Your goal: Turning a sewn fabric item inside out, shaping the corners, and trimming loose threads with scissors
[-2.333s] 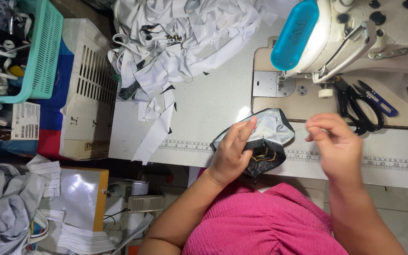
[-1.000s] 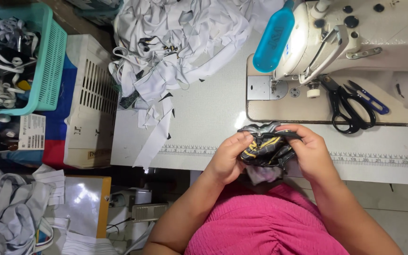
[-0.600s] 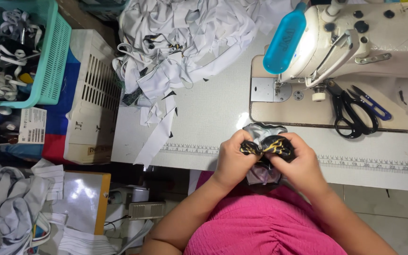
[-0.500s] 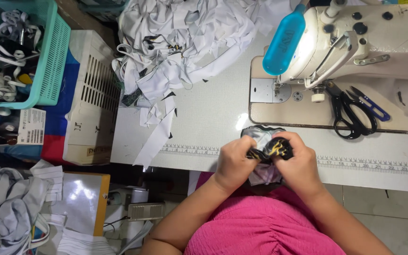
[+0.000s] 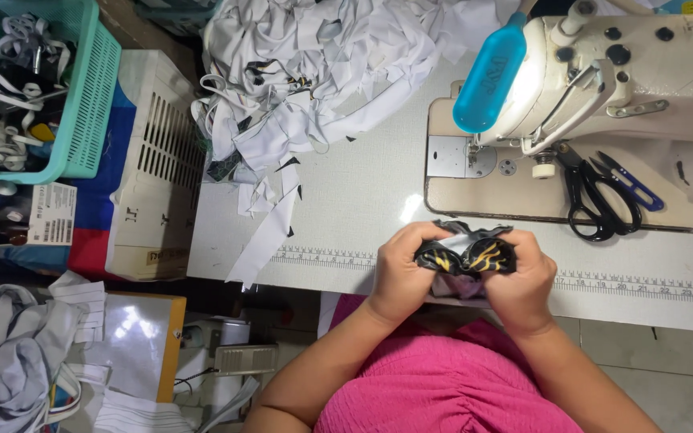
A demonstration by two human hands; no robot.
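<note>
Both my hands are bunched around a small fabric piece [image 5: 467,255], black with yellow markings and a grey-white lining, at the front edge of the white sewing table [image 5: 362,192]. My left hand [image 5: 401,273] grips its left side, thumb pressed into the cloth. Gripping the right side is my right hand [image 5: 523,281]. The two hands almost touch. The cloth is crumpled and partly hidden by my fingers. The cream sewing machine [image 5: 619,88] stands just behind the hands.
Black scissors [image 5: 587,196] and blue thread snips [image 5: 631,180] lie on the machine bed. A heap of white fabric strips [image 5: 306,72] covers the table's back left. A teal basket [image 5: 58,88] and a white crate [image 5: 158,176] stand on the left.
My hands came together from holding the piece spread apart and now crumple it tightly between them; the black and yellow side shows more.
</note>
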